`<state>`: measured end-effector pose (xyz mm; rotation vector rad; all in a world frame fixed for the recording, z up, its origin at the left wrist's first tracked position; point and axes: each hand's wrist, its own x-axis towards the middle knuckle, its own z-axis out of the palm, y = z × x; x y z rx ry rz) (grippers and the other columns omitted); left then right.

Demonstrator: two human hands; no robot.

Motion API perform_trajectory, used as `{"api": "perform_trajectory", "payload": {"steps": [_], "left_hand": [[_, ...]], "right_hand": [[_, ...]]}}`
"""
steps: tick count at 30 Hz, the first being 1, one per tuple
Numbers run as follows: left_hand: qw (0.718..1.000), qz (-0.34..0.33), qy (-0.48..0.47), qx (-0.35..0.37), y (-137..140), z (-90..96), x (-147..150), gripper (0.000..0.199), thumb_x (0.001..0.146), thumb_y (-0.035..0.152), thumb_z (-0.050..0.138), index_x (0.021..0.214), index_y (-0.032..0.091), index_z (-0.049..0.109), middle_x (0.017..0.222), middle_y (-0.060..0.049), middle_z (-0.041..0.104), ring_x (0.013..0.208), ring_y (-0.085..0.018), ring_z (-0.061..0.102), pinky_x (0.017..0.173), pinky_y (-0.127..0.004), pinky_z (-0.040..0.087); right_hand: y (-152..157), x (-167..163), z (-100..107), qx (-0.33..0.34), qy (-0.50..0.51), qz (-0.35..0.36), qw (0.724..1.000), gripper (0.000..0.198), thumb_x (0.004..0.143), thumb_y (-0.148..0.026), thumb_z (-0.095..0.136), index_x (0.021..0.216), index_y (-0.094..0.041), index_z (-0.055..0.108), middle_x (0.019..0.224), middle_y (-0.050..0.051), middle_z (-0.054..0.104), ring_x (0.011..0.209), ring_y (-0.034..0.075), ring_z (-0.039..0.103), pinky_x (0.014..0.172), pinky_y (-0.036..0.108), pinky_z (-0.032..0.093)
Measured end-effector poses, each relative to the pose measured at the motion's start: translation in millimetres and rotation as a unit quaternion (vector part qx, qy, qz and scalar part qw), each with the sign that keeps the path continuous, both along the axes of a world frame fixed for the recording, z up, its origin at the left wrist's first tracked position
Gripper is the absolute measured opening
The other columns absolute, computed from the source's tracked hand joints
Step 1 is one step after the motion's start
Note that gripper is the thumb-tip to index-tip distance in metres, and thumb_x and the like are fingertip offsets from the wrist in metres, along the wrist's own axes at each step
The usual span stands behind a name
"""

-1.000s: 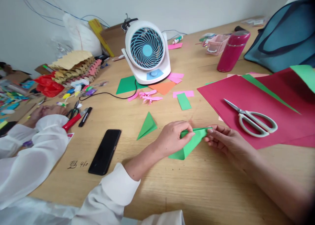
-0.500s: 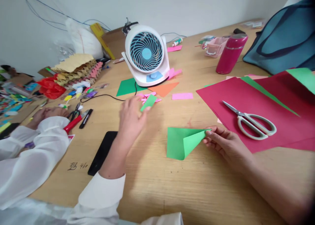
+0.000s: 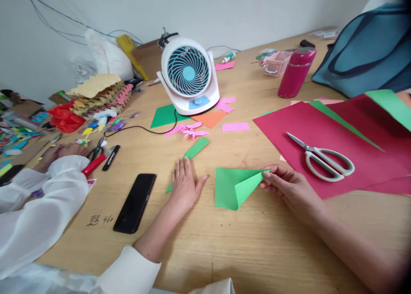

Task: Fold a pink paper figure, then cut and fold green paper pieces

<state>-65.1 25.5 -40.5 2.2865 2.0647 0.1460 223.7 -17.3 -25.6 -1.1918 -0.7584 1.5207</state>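
A green paper sheet (image 3: 236, 186) lies on the wooden table (image 3: 257, 251) with one flap folded over. My right hand (image 3: 284, 186) pinches its right corner. My left hand (image 3: 184, 183) rests flat on the table just left of the sheet, fingers apart. It covers most of a small green paper triangle (image 3: 168, 187), of which only a tip shows. A narrow green strip (image 3: 196, 147) lies just beyond my left fingertips.
White-handled scissors (image 3: 321, 157) lie on red sheets (image 3: 321, 127) at the right. A black phone (image 3: 135, 203) lies to the left. Behind are a white desk fan (image 3: 188, 75), its cable, pink scraps (image 3: 192, 131) and a magenta bottle (image 3: 296, 73). Another person's white-sleeved hand (image 3: 59, 150) rests at far left.
My left hand let go of the green sheet, carried the green strip to the left and set it down, then came to rest flat on the small triangle. My right hand kept its hold.
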Motion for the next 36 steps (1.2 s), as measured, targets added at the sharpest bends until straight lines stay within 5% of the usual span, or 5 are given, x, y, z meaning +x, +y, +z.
{"api": "perform_trajectory", "payload": {"steps": [7, 16, 21, 27, 36], "left_hand": [[0.989, -0.124, 0.004, -0.082, 13, 9.0, 46, 0.064, 0.094, 0.021, 0.033, 0.154, 0.003, 0.02, 0.164, -0.02, 0.014, 0.153, -0.032, 0.01, 0.123, -0.051, 0.017], [0.976, -0.2, -0.081, -0.013, 98, 6.3, 81, 0.062, 0.093, 0.04, 0.052, 0.142, 0.003, 0.041, 0.152, -0.028, 0.032, 0.147, -0.036, 0.026, 0.12, -0.049, 0.025], [0.976, -0.193, -0.09, 0.046, 60, 12.2, 56, 0.059, 0.096, 0.035, 0.045, 0.149, 0.011, 0.034, 0.15, -0.021, 0.039, 0.144, -0.032, 0.033, 0.119, -0.048, 0.029], [0.976, -0.213, -0.019, -0.046, 22, 6.7, 27, 0.063, 0.095, 0.027, 0.039, 0.153, 0.008, 0.025, 0.162, -0.019, 0.022, 0.152, -0.03, 0.016, 0.122, -0.051, 0.021], [0.982, -0.175, 0.005, -0.068, 114, 13.3, 102, 0.074, 0.099, 0.051, 0.033, 0.154, 0.002, 0.023, 0.163, -0.019, 0.017, 0.152, -0.031, 0.015, 0.124, -0.048, 0.013]], "right_hand": [[-2, 1, 15, 0.008, 0.044, -0.016, 0.999, 0.031, 0.064, -0.041, 0.089, 0.075, -0.021, 0.068, 0.069, -0.001, 0.068, 0.061, 0.011, 0.066, 0.061, 0.023, 0.053], [0, 7, 18, 0.024, 0.053, -0.034, 0.998, 0.028, 0.067, -0.038, 0.088, 0.076, -0.021, 0.068, 0.069, 0.0, 0.069, 0.061, 0.012, 0.065, 0.062, 0.023, 0.054], [0, 9, 19, 0.032, 0.057, -0.038, 0.997, 0.025, 0.069, -0.038, 0.087, 0.076, -0.022, 0.07, 0.067, -0.001, 0.068, 0.06, 0.01, 0.065, 0.061, 0.021, 0.053], [-1, 8, 21, 0.039, 0.064, -0.029, 0.997, 0.02, 0.074, -0.037, 0.084, 0.078, -0.023, 0.07, 0.066, -0.002, 0.069, 0.062, 0.01, 0.065, 0.062, 0.02, 0.052], [-4, 8, 18, 0.078, 0.053, -0.014, 0.995, 0.013, 0.081, -0.034, 0.079, 0.083, -0.024, 0.07, 0.071, -0.002, 0.071, 0.064, 0.011, 0.065, 0.065, 0.022, 0.052]]}}
